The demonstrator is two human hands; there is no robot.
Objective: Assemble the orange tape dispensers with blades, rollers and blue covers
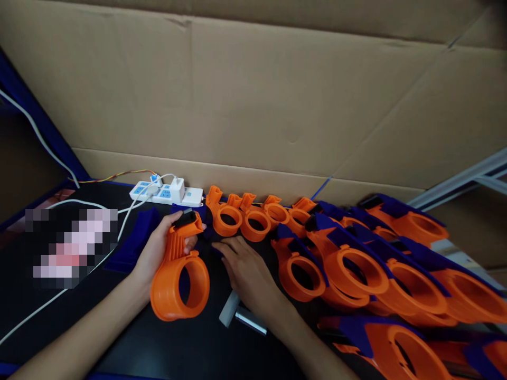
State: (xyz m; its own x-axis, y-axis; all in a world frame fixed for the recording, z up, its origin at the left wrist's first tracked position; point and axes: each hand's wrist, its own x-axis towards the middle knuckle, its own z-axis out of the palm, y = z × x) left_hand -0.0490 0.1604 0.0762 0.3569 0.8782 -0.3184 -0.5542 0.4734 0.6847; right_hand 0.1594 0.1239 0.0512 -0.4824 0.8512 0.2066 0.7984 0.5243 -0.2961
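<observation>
My left hand (158, 243) is closed around the ribbed neck of an orange tape dispenser (160, 298), whose large ring hangs below the fingers. A black piece (186, 219) sits at the top end of this dispenser. Just to its right, my right hand (245, 266) is low over the black table, palm down, with fingers loosely bent and the thumb apart. Nothing can be made out in it, though its palm side is hidden. A grey tool with a metal bar (251, 320) lies below the right wrist. A dark blue handle piece (134, 243) lies left of my left hand.
Several orange dispenser bodies (257, 224) line the back by the cardboard wall (253, 105). Dispensers with blue handles (356, 269) crowd the right side. A white power strip (192, 197) with plugs and cables stands at the back left. A white cable (51, 303) crosses the left side.
</observation>
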